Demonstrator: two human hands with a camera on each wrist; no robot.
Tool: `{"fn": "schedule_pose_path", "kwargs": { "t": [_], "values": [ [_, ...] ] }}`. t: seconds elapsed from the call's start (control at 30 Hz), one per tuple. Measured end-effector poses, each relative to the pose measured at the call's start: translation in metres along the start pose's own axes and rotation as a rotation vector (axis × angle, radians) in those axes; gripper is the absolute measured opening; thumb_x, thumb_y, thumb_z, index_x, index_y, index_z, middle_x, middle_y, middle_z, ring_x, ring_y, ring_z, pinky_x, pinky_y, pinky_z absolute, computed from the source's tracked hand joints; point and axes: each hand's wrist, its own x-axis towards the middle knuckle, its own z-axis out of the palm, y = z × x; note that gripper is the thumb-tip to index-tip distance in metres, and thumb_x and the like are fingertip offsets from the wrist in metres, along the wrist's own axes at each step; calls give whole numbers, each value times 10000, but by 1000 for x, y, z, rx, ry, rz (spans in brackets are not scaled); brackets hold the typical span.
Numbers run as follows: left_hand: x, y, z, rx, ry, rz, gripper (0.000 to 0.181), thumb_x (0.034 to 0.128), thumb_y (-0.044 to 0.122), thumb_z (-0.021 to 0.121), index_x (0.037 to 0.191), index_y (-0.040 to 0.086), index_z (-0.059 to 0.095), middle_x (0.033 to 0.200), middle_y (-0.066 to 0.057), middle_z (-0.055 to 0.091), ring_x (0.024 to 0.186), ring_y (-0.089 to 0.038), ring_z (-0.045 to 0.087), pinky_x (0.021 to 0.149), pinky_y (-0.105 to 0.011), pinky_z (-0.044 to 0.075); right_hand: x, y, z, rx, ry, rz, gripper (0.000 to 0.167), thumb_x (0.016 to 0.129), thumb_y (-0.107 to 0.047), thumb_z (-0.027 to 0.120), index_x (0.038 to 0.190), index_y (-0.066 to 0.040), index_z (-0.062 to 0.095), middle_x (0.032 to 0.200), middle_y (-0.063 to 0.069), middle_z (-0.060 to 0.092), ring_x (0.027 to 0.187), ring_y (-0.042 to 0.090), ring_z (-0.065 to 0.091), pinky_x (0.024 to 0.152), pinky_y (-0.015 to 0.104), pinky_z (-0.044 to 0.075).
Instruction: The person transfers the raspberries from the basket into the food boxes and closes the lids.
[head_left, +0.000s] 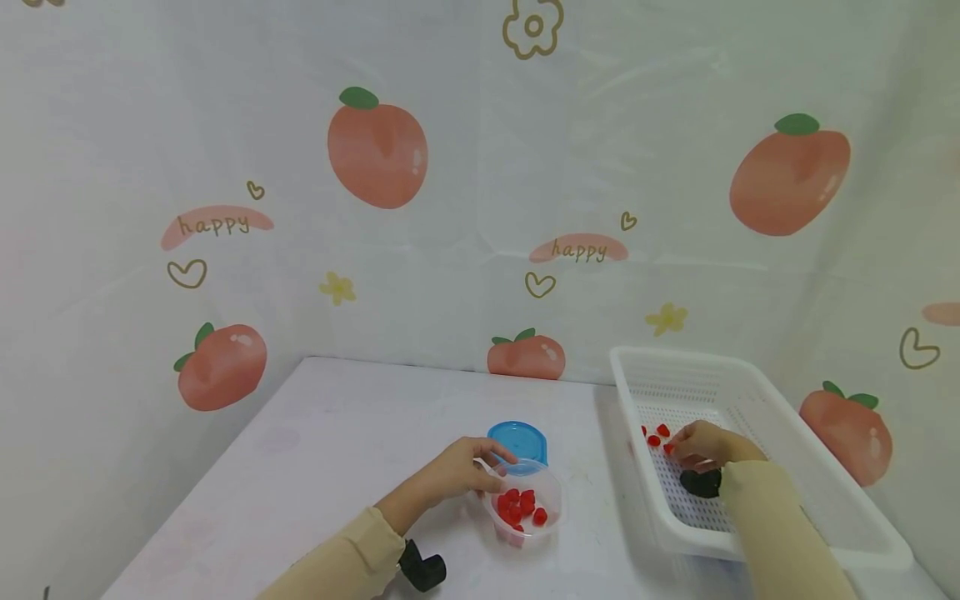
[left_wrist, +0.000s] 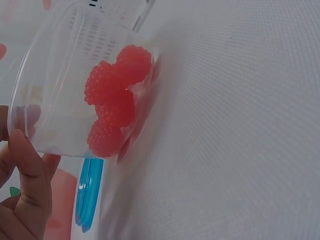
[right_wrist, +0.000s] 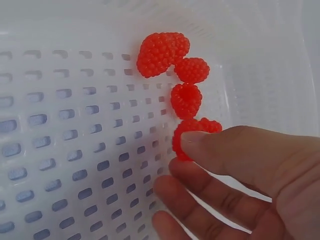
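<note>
My left hand (head_left: 453, 473) grips the rim of a clear plastic container (head_left: 557, 500) between thumb and fingers. Several red raspberries (left_wrist: 115, 107) lie at the container's bottom. Inside a white perforated basket (head_left: 675, 533), my right hand (head_left: 705, 443) pinches a raspberry (right_wrist: 180, 140), with the thumb on its near side and a fingertip partly hidden under it. Other raspberries (right_wrist: 186, 100) sit in a row beyond that hand, along the basket's side.
A blue lid (head_left: 517, 437) lies on the white table (head_left: 360, 425) just behind the container. The basket stands to the right on the table. Black devices (head_left: 423, 572) sit at both wrists. A fruit-patterned cloth (head_left: 450, 250) hangs at the back.
</note>
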Motion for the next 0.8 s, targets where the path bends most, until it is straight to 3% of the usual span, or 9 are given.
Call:
{"fn": "schedule_pose_path", "kwargs": {
  "t": [0.37, 0.57, 0.67, 0.8],
  "values": [
    [1, -1, 0, 10, 9, -1, 306, 784, 89, 779, 1068, 167, 699, 967, -46, 633, 755, -180, 598, 620, -288, 545, 4, 0, -10, 58, 173, -126, 312, 937, -81, 554, 1133, 153, 490, 970, 185, 625, 789, 165, 602, 741, 319, 563],
    [2, -2, 0, 14, 8, 1, 303, 782, 94, 782, 1062, 179, 702, 964, -39, 634, 763, -180, 598, 624, -291, 546, 0, -10, -12, 140, 270, -193, 417, 970, -141, 541, 1219, 174, 425, 1171, 352, 553, 862, 166, 643, 726, 252, 561],
    [2, -2, 0, 18, 8, 1, 307, 781, 92, 782, 1065, 176, 701, 964, -35, 633, 767, -180, 598, 628, -293, 548, -2, -15, -11, 168, 320, -229, 457, 988, -190, 532, 1261, 154, 405, 1245, 368, 512, 917, 157, 647, 744, 215, 557],
    [2, -2, 0, 23, 6, 5, 313, 781, 86, 781, 1071, 170, 700, 968, -38, 631, 762, -181, 597, 631, -297, 551, -7, -24, -10, 215, 393, -295, 515, 997, -264, 525, 1314, 119, 390, 1223, 287, 549, 894, 37, 620, 769, 172, 544]
  ]
}}
